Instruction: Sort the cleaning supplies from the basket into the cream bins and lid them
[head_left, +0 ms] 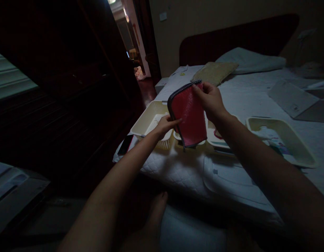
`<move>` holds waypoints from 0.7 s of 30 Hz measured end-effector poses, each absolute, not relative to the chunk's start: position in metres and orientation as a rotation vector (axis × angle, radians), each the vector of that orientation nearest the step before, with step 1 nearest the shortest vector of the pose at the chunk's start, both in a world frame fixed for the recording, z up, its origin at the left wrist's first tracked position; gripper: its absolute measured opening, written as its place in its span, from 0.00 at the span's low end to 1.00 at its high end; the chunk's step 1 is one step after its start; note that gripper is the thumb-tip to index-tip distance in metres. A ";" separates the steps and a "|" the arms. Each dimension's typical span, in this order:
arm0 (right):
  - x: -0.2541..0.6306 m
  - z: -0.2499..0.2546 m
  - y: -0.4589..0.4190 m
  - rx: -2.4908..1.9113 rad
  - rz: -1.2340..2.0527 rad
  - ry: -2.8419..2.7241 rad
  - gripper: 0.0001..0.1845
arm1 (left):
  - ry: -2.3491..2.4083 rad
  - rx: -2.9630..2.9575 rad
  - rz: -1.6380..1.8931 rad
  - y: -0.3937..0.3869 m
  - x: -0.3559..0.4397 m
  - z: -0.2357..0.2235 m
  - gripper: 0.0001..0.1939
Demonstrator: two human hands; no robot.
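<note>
I hold up a red zippered pouch (189, 113) with a dark zip along its edge, above the bed. My right hand (208, 101) grips its top corner between thumb and fingers. My left hand (166, 126) is stretched flat, its fingertips against the pouch's left side, with no visible grip. Directly below my left hand stands a cream perforated plastic basket (148, 119) with white items inside. Behind the pouch, a white and cream tray (217, 138) is partly hidden.
A second cream basket (280, 140) holding printed items sits on the white quilted bed (175, 175) at right. A black phone (125, 144) lies at the bed's left edge. Pillows and a dark headboard (238, 38) are behind. A dark wardrobe (59, 105) fills the left.
</note>
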State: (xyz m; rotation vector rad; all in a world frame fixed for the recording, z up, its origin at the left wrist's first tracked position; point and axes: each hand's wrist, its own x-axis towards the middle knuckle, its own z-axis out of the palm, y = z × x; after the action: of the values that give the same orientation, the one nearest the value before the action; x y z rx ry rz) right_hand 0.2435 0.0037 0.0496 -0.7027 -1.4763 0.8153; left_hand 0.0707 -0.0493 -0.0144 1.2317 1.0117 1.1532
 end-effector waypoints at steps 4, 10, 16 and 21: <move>0.249 0.042 0.012 -0.777 0.812 -1.422 0.20 | 1.031 1.124 1.154 -0.050 0.069 -0.012 0.20; 0.256 0.038 0.011 -0.852 0.793 -1.395 0.19 | 1.026 1.154 1.192 -0.054 0.073 -0.006 0.20; 0.254 0.045 0.007 -0.834 0.731 -1.414 0.19 | 1.012 1.350 1.112 -0.058 0.077 -0.007 0.20; 0.252 0.047 0.009 -0.818 0.718 -1.405 0.21 | 1.136 1.289 1.270 -0.054 0.076 -0.014 0.24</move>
State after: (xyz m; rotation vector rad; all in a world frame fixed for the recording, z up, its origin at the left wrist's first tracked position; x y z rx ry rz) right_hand 0.2525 0.0087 0.0471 -0.8183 -1.4050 0.7178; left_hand 0.0758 -0.0541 -0.0136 1.2892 1.1363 1.2702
